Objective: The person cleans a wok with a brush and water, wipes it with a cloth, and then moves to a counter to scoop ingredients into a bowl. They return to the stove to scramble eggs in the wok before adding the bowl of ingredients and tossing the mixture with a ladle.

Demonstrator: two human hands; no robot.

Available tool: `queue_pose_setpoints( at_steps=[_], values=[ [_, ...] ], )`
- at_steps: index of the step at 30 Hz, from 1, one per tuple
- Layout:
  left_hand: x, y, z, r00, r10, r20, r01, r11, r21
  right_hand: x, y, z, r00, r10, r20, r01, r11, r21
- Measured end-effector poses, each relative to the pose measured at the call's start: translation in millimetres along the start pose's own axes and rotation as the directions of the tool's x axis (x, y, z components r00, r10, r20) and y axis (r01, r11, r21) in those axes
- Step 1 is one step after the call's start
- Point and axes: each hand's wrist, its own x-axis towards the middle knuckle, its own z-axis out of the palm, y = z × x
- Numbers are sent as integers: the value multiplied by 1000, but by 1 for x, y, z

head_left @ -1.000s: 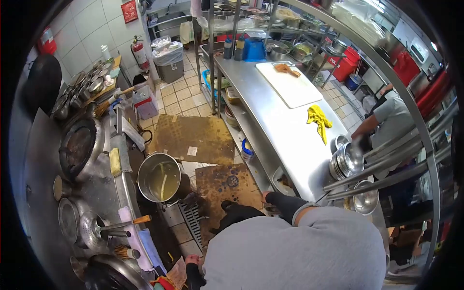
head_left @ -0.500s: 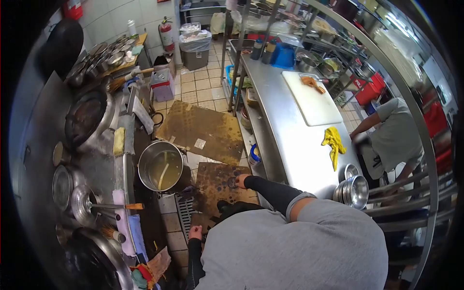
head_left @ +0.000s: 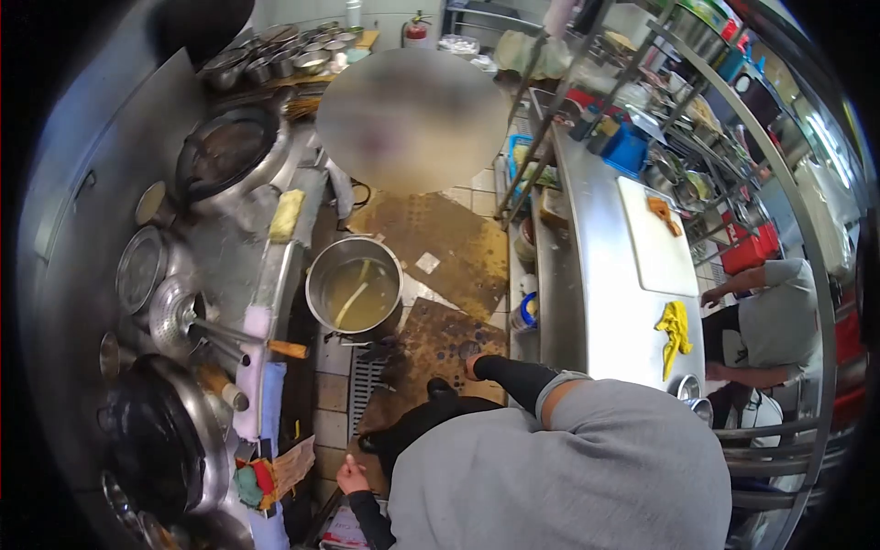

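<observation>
Compared with the earlier frames, the view is swung left: the cooking line is now seen larger at the left, the steel counter (head_left: 587,302) is pushed toward the right edge, and a blurred patch is now seen over the far floor. The right hand (head_left: 474,366), a moment ago lower by the counter's edge, is now held out over the brown floor mat (head_left: 440,344), near or touching it; contact cannot be judged. The left hand (head_left: 351,476) is lower in the frame, beside the stove front.

From left to right: a dark wok (head_left: 151,440) is seen at the lower left, with round strainers (head_left: 174,312) and a second wok (head_left: 225,151) above it. A wooden-handled ladle (head_left: 275,347) is laid over the stove edge. The left hand is kept loosely curled and nothing is seen in it; coloured rags (head_left: 257,481) lie just beside it. A large pot (head_left: 354,286) of yellowish liquid stands on the floor, with a floor drain grate (head_left: 365,394) below it. The right hand is partly open, fingers down; no grip is seen. The mat lies between pot and counter, near the person's dark shoe (head_left: 440,388).

On the counter a white cutting board (head_left: 655,247) and a yellow cloth (head_left: 675,328) are noted, with steel bowls (head_left: 692,396) at its near end. Another person (head_left: 779,316) stands beyond the counter at right.
</observation>
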Motion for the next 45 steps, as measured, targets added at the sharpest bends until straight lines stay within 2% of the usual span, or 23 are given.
queue_pose_setpoints(
  at_steps=[2, 3, 4, 5, 7, 9, 14, 16, 17, 18, 19, 20, 22, 26, 28, 32, 34, 37, 38, 41, 42, 44, 45],
  values=[
    [6, 1, -31, 996, -93, 12, 92, 994, 58, 5, -39, -23, 995, -73, 63, 79, 992, -96],
    [6, 20, -45, 973, 147, -180, -144, 989, 34, 6, -59, -39, 986, -114, 119, 134, 974, -184],
    [6, 40, -60, 858, 370, -356, -378, 924, 51, 60, -45, 14, 988, -106, 108, 125, 975, -184],
    [9, 45, -83, 874, 302, -382, -317, 948, 24, 142, -63, 28, 964, -195, 180, 235, 943, -235],
    [31, 36, -135, 856, 248, -453, -269, 963, 17, 77, -145, -30, 911, -378, -165, 362, 924, -121],
    [46, 30, -183, 827, 256, -500, -275, 961, 37, 96, -206, -35, 560, -825, 71, 684, 413, -601],
    [52, 72, -254, 661, 436, -611, -401, 893, 203, 25, -339, -48, 511, -858, 47, 846, 492, -206],
    [56, 52, -264, 719, 379, -583, -521, 849, -90, -11, -370, -55, 388, -921, 21, 921, 388, 20],
    [54, 38, -270, 753, 413, -512, -519, 852, -76, -13, -378, -53, 346, -938, -8, 938, 345, 25],
    [46, 57, -268, 750, 423, -509, -485, 874, 13, -27, -385, -63, 383, -924, 14, 922, 383, 59],
    [46, 74, -254, 658, 317, -683, -551, 821, -150, -49, -390, -92, 403, -910, 94, 912, 408, 38],
    [40, 88, -274, 727, 390, -565, -430, 900, 68, -46, -389, -99, 371, -928, 28, 928, 371, 20],
    [31, 94, -285, 683, 359, -636, -387, 917, 102, -63, -393, -138, 338, -941, -15, 933, 338, -122],
    [20, 112, -298, 708, 36, -705, -149, 984, -100, -49, -407, -182, 327, -915, -236, 909, 373, -184],
    [24, 99, -305, 680, 34, -733, -103, 994, -49, -57, -423, -204, 462, -843, -277, 850, 509, -131],
    [43, 105, -322, 588, 188, -787, -116, 982, 147, -18, -461, -225, 337, -836, -433, 848, 470, -246],
    [66, 103, -327, 546, 300, -782, -168, 954, 248, 12, -484, -229, 387, -842, -376, 802, 509, -314],
    [107, 96, -331, 535, 386, -751, -88, 910, 405, 23, -520, -229, 706, -671, -227, 467, 682, -563],
    [120, 86, -328, 527, 386, -757, -88, 911, 403, 24, -526, -226, 701, -676, -228, 467, 676, -569],
    [147, 72, -326, 779, 196, -596, 60, 923, 381, 39, -536, -222, 825, -559, -83, 373, 648, -664],
    [147, 74, -323, 746, 210, -632, 67, 920, 385, 50, -535, -226, 823, -561, -86, 369, 644, -671],
    [143, 85, -319, 744, 128, -655, 142, 929, 342, 76, -524, -245, 797, -598, 85, 604, 789, -114],
    [144, 80, -316, 719, 187, -669, 58, 943, 327, 103, -508, -254, 702, -708, -71, 712, 701, 39]
  ],
)
